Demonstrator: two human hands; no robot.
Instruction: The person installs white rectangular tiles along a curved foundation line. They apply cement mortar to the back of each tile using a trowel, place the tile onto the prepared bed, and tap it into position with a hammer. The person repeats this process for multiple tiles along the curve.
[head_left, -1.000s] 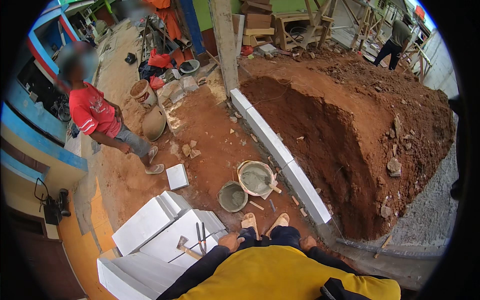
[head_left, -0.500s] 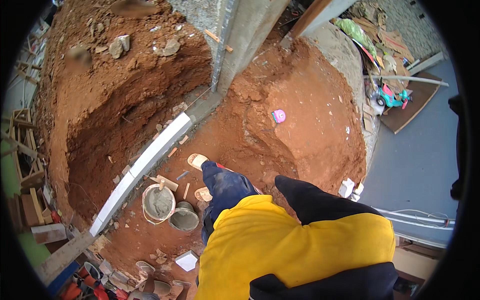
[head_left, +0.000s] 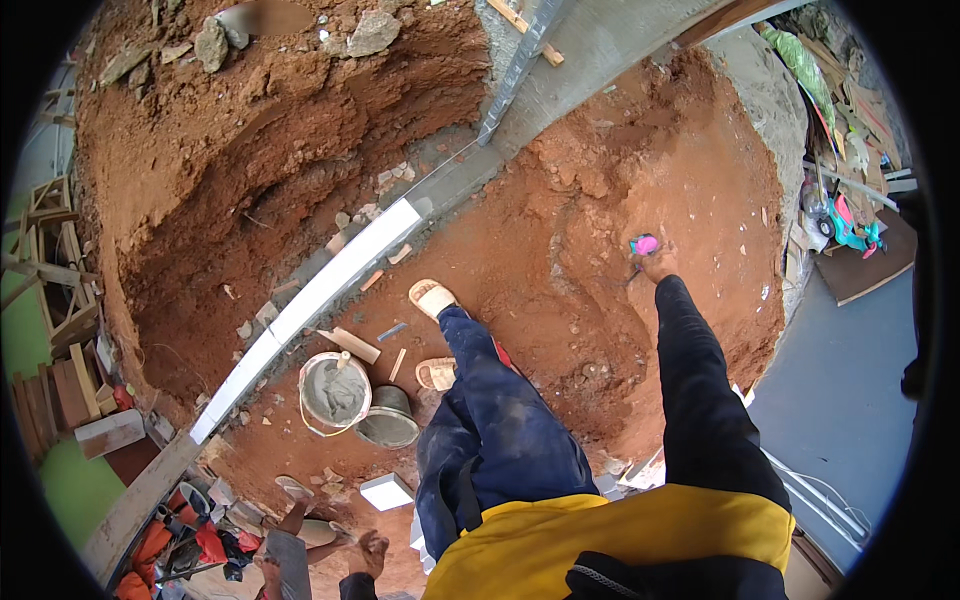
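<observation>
My right arm, in a black sleeve, stretches out to the bare red soil. There my right hand point(head_left: 661, 264) closes its fingers at a small rounded pink and teal object point(head_left: 645, 244). What kind of object it is, I cannot make out. At the lower edge, beside my trousers, my left hand point(head_left: 368, 555) hangs with loosely bent fingers and nothing visible in it. Left of my sandals stand a bucket of wet mortar point(head_left: 336, 391), with a tool handle over its rim, and a smaller dark bucket point(head_left: 388, 420), also holding mortar.
A row of white blocks point(head_left: 300, 300) runs along the trench toward a concrete column point(head_left: 580, 80). Another white block point(head_left: 387, 492) lies near the buckets. A steep soil bank point(head_left: 300, 120) rises beyond. At lower left another person's legs point(head_left: 290, 560) show. A toy scooter point(head_left: 850, 228) stands far right.
My right arm has reached forward and its hand is now at the pink and teal object, which lay alone before. My left hand has come into view at the bottom. The view has shifted.
</observation>
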